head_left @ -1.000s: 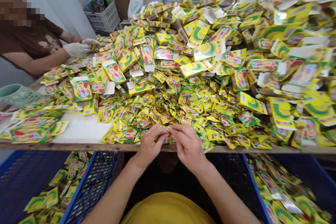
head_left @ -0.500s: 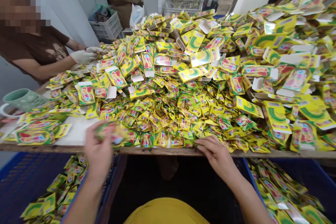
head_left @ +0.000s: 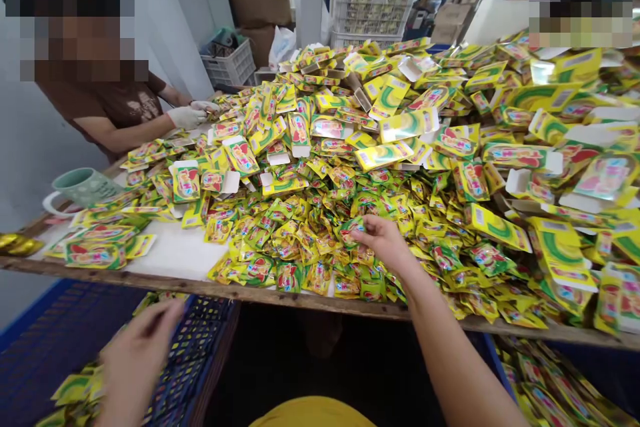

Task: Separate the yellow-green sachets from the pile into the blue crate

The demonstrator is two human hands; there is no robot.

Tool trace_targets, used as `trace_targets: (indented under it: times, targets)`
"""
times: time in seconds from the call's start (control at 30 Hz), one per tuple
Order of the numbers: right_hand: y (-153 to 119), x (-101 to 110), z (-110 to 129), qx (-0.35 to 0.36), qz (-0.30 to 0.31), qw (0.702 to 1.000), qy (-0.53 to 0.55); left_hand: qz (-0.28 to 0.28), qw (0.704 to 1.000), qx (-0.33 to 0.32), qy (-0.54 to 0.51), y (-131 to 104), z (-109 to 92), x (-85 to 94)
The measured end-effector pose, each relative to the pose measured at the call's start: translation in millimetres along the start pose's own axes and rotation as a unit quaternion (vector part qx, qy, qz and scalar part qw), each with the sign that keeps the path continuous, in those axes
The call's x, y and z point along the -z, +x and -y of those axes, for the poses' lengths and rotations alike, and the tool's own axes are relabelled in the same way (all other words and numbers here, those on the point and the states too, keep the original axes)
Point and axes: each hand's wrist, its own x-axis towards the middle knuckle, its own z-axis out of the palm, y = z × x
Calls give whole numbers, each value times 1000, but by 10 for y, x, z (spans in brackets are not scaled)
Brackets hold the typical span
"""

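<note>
My right hand [head_left: 387, 243] is over the front of the pile, its thumb and fingers pinching a small green and yellow sachet [head_left: 351, 232]. Loose sachets [head_left: 287, 275] of the same kind lie around and below it along the table's front edge. Lower left, my left hand [head_left: 140, 347] hangs over a blue plastic crate [head_left: 45, 327]; it is smeared by motion, and I see no packet in it. Yellow packets [head_left: 80, 387] lie inside that crate, partly behind the hand.
Flat yellow cartons [head_left: 410, 125], many with open flaps, are heaped behind the sachets. A green mug [head_left: 83, 188] stands at left beside a small stack of cartons [head_left: 97, 250]. Across the table, a person's gloved hands [head_left: 187, 117] handle something. Another crate [head_left: 620, 373] sits below right.
My left hand has moved down from the table to the crate, and the yellow packet it held no longer shows. My right hand has lifted from the edge with a sachet.
</note>
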Motion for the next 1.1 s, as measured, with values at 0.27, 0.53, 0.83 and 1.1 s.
trace_targets:
  times: [0.27,0.53,0.83,1.1]
  targets:
    - [-216,-150,-46,47,69,995,-58,332,913,-130,-197,-429,-1057,-1636]
    - [-361,-121,-115,-113,-110,961,227,246,939,-240,15,-439,-1378,-1855]
    - [-311,-133,-78,-155,-133,929,308,376,916,-4,-141,-455,-1455,-1854]
    - [-382,-271,30,-103,-24,970,220,394,863,-50,-311,-600,-1199,-1532]
